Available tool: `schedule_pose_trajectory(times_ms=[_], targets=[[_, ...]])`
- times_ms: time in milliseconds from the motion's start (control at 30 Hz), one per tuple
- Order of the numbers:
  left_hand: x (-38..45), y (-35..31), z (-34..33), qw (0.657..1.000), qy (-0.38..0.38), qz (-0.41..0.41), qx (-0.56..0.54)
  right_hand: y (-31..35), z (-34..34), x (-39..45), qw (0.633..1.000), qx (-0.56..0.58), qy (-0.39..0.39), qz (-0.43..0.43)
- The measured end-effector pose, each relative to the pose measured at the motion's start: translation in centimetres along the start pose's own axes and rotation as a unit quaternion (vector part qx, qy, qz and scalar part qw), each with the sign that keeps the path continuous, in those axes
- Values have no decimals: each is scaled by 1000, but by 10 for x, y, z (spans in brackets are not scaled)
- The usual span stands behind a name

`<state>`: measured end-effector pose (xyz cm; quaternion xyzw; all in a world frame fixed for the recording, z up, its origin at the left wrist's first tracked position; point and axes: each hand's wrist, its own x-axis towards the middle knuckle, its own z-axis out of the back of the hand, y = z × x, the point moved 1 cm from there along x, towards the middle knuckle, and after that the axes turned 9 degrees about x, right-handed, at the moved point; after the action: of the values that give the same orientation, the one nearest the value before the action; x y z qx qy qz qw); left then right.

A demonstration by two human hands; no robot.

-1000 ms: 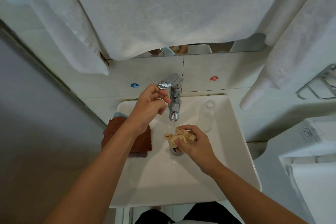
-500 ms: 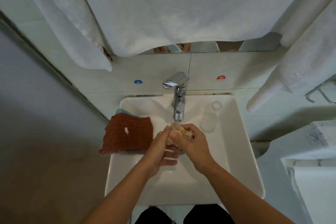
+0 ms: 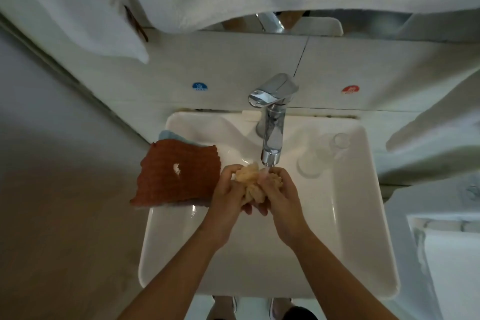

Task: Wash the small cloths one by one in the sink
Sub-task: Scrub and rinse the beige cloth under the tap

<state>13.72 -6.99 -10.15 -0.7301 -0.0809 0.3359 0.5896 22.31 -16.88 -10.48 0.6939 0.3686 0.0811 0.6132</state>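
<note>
A beige cloth [image 3: 250, 180] is being scrubbed under the running tap [image 3: 272, 122], over the sink [image 3: 350, 215]. It is bunched between the left hand [image 3: 228, 197] and the right hand [image 3: 281, 196], whose curled fingers [image 3: 265, 184] grip it from both sides. Rinsing and wringing are judged to come next, then the brown cloth [image 3: 176, 174] draped on the left rim.
</note>
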Motion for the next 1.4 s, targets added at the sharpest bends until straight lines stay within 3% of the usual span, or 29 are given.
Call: schedule_pose_trajectory(times_ms=[133,300,433,600,767,833,933,1000,1067,1167,1233,1300,1400], targets=[[1,2,-19,996,12,14,82,-2,-3,0,996,-78,-28,35],[22,-5,-28,989,-136,38,34,-8,-9,1,953,-274,49,121],[20,-8,-49,987,-76,41,137,6,4,28,982,-163,-83,43],[30,-13,-28,986,-83,83,119,-9,-11,2,960,-260,34,97],[6,8,-35,988,-12,88,128,-3,2,26,976,-188,-61,89],[15,1,-24,982,-40,41,180,-8,-3,10,971,-213,-25,105],[26,-15,-17,979,-113,-3,171,-17,-12,-12,958,-239,74,141],[23,-10,-27,988,-104,48,100,-9,-8,0,954,-257,61,144],[13,-1,-39,989,-33,130,54,3,2,20,963,-246,-7,112],[10,10,-37,992,-2,85,97,9,7,26,963,-240,-49,117],[16,5,-30,992,-12,61,112,4,1,12,955,-265,-32,130],[26,-1,-25,990,-18,93,102,-1,-4,-2,957,-258,3,131],[33,-2,-20,991,-63,118,8,3,-2,-5,973,-180,54,135]])
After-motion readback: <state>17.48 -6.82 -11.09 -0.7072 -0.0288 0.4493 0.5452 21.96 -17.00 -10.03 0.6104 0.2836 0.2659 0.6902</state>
